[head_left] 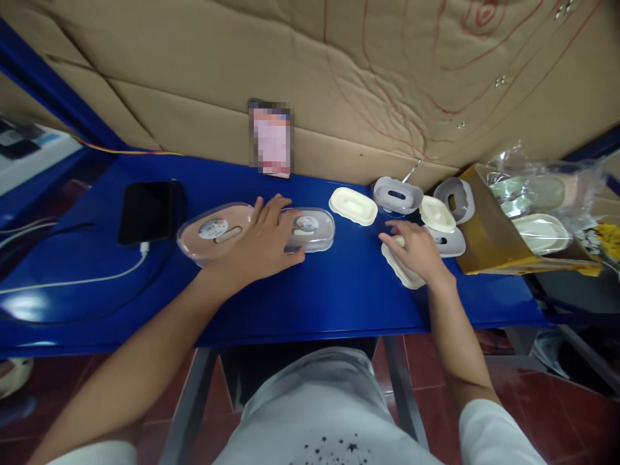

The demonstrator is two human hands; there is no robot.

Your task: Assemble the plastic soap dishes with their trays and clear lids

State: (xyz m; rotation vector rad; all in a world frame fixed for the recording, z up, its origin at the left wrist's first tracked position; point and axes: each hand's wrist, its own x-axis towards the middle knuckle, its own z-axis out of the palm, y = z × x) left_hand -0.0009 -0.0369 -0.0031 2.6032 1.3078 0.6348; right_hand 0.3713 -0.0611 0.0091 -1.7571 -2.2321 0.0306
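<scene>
My left hand (271, 239) lies spread, palm down, over the inner ends of two clear-rimmed oval pieces, a pinkish one (201, 240) and a pale grey one (320, 229), each with a round label and a slot. My right hand (411, 248) has its fingers curled over a cream oval piece (404, 270) near the table's right side; the fingertips touch its upper end. Beside that hand are a cream piece (437, 214) and a grey piece (450, 240). Another cream piece (352, 205) and a grey dish (397, 196) sit farther back.
On the blue table (339, 297), a black device (146, 213) with a white cable lies left. A phone (274, 139) leans on the cardboard wall (194, 84). At right, a cardboard box (489, 226) holds plastic-wrapped pieces; another grey dish (458, 199) stands against it.
</scene>
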